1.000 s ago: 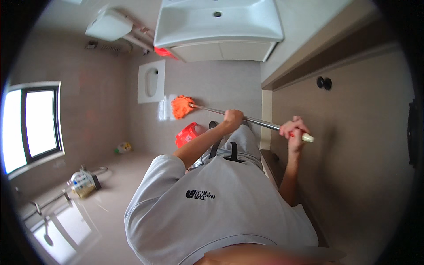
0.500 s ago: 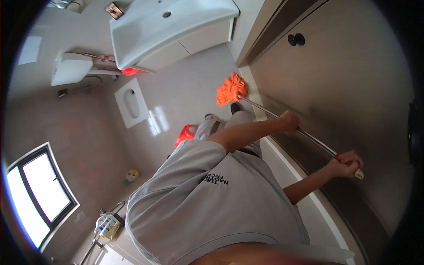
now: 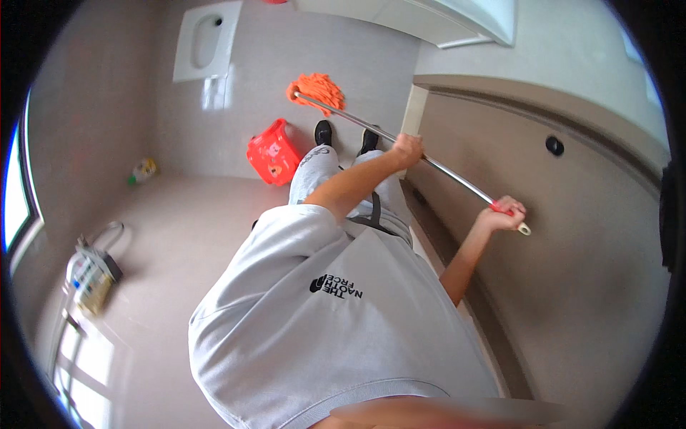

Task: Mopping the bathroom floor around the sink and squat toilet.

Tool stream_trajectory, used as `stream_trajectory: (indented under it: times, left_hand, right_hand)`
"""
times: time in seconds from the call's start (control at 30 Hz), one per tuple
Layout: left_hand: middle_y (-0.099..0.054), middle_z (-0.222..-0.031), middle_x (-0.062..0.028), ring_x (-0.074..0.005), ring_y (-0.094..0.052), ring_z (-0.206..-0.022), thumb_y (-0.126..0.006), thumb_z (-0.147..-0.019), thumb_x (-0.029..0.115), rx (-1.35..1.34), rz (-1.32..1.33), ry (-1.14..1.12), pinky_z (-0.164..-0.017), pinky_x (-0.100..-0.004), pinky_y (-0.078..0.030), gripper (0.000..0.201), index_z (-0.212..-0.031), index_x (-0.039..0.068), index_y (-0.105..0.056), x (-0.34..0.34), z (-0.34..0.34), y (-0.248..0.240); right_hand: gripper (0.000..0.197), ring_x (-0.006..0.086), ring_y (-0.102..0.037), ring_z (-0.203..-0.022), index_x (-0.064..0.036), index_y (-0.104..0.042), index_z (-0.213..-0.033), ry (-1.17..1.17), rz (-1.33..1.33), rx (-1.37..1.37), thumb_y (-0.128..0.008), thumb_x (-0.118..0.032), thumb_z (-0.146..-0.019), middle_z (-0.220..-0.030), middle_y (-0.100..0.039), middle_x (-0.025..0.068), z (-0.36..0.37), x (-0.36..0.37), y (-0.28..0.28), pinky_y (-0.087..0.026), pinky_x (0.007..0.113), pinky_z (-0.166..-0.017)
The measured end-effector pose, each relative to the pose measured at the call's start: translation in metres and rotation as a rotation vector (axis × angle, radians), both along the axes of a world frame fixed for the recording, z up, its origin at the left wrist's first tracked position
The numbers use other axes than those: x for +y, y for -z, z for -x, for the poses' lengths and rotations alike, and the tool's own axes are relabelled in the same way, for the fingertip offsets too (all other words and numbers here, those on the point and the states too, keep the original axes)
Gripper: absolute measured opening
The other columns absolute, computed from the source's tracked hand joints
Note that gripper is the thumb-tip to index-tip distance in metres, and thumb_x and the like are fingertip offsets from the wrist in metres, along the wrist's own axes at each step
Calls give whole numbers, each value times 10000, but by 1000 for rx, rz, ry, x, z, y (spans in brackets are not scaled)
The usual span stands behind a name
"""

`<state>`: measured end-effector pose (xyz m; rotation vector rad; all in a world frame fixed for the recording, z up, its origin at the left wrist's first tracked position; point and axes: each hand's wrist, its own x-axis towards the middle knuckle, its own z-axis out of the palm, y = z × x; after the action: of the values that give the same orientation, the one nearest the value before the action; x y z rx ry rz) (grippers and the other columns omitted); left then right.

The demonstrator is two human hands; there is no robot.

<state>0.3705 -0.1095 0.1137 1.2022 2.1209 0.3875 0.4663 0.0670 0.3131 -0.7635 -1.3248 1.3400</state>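
Note:
I hold a mop [image 3: 457, 177] with a metal pole and an orange, fluffy head. My left hand [image 3: 409, 149] is closed round the middle of the pole. Higher up, my right hand [image 3: 509, 213] grips the red and pale end of the handle, close to the brown door. The pole slants down to the left, and the orange mop head [image 3: 323, 93] lies on the grey tiled floor just beyond my shoes. A red bucket [image 3: 274, 154] stands beside my left leg.
A squat toilet [image 3: 207, 43] is set in the floor at the far left. The white cabinet [image 3: 386, 18] is ahead, and a brown door [image 3: 500, 150] with a black knob [image 3: 554, 146] stands on the right. A bottle [image 3: 145, 170] and a shower shelf [image 3: 96, 279] are along the left.
The mop head has swept left across the floor, away from the door sill to beyond my feet. Both hands keep their hold on the pole. My view has tilted down, showing more of the bucket.

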Motion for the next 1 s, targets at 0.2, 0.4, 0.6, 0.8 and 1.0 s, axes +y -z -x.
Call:
stream_trajectory:
  times: [0.2, 0.4, 0.6, 0.8, 1.0]
  left_hand:
    - [-639, -1187, -92, -252, -696, -978, -579, -910, 235, 16, 367, -315, -702, -400, -572, 206, -1045, 142, -703, -149, 50, 79]
    - [-601, -1110, -88, -284, -652, -1000, -600, -889, 238, 104, 632, -678, -760, -406, -559, 432, -1308, 200, -502, -259, 40, 72]
    - [-544, -1210, -126, -305, -563, -1127, -656, -850, 254, 297, 390, -828, -864, -419, -517, 479, -1305, 188, -524, -191, 30, 47]
    - [-674, -1053, -100, -289, -621, -1063, -643, -840, 265, 164, -235, -589, -897, -436, -507, 237, -1033, 135, -689, 6, 33, 9]
    - [-708, -887, -136, -352, -667, -907, -651, -809, 364, -279, -242, -69, -844, -442, -529, 280, -871, 102, -728, 188, -22, -76]
  right_hand:
    - [135, 187, -454, -600, -69, -533, -769, -434, 488, -196, -449, -146, -841, -616, -431, 42, 59, -107, 105, -436, 351, -630]
    - [140, 228, -623, -838, -21, -562, -831, -1068, 427, -393, -445, -49, -903, -770, -573, 80, 81, -184, 102, -526, 376, -830]
    - [201, 234, -657, -809, 23, -593, -788, -1275, 291, -273, -420, 50, -887, -772, -617, 104, 101, -99, 66, -560, 378, -829]
    - [115, 219, -562, -599, -13, -533, -726, -856, 170, -110, -457, -62, -797, -593, -524, 81, 50, 95, 2, -516, 372, -725]
    - [122, 129, -401, -396, -77, -486, -785, -328, -193, -63, -397, -145, -833, -441, -345, -18, -54, 190, -122, -382, 402, -974]
